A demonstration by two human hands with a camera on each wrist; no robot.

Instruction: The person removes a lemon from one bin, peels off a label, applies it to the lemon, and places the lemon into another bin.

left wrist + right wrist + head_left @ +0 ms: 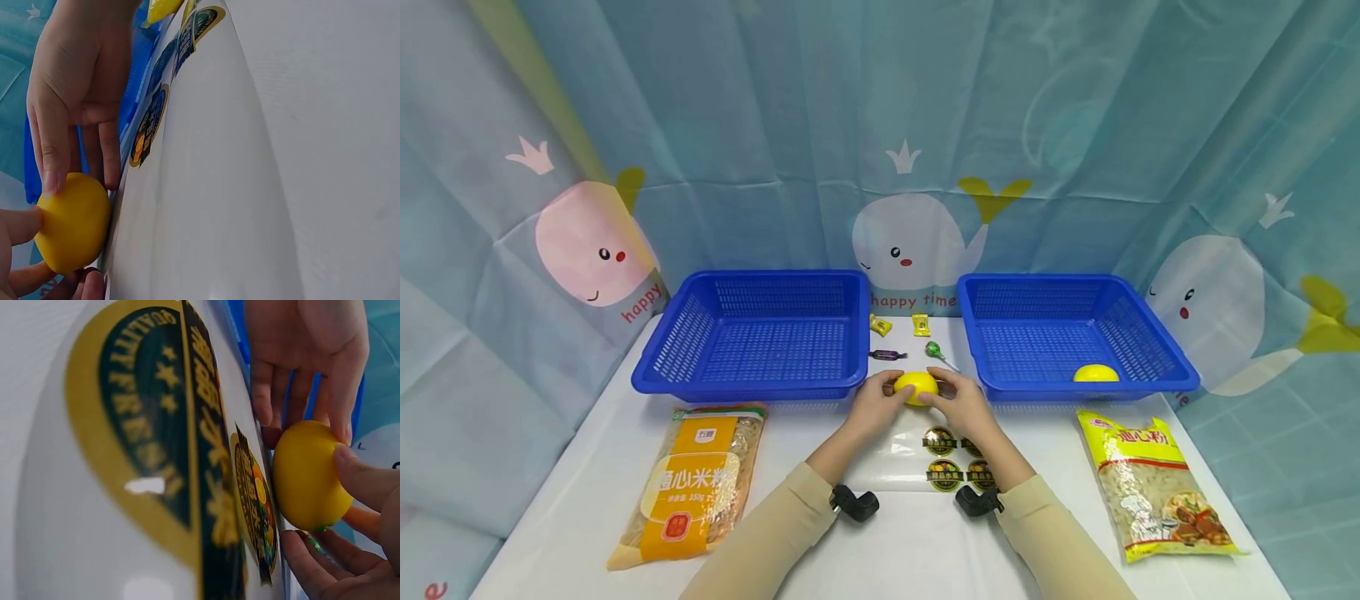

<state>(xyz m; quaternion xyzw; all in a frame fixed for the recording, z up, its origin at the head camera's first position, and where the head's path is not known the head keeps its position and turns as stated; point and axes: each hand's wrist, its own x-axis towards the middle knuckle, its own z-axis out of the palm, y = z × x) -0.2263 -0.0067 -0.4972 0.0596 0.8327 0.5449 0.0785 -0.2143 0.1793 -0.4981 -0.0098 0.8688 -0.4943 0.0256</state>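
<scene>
Between my two hands is a yellow lemon (916,388), close over the far part of a glossy sticker sheet (887,467). My left hand (874,406) holds it from the left, thumb on the near side. From the right my right hand (966,408) grips it, thumb and fingers curled against its skin. In the left wrist view the lemon (74,224) sits between both sets of fingertips. The right wrist view shows the lemon (311,476) with a green spot at one end. Several round black-and-gold stickers (944,476) lie on the sheet's right part.
Blue baskets stand at back left (748,387) and back right (1015,386); another lemon (1096,373) lies in the right one. Between them are yellow-wrapped candies (921,325), a dark-wrapped candy (887,355) and a lollipop (933,350). Pasta bags lie at left (692,483) and right (1157,487).
</scene>
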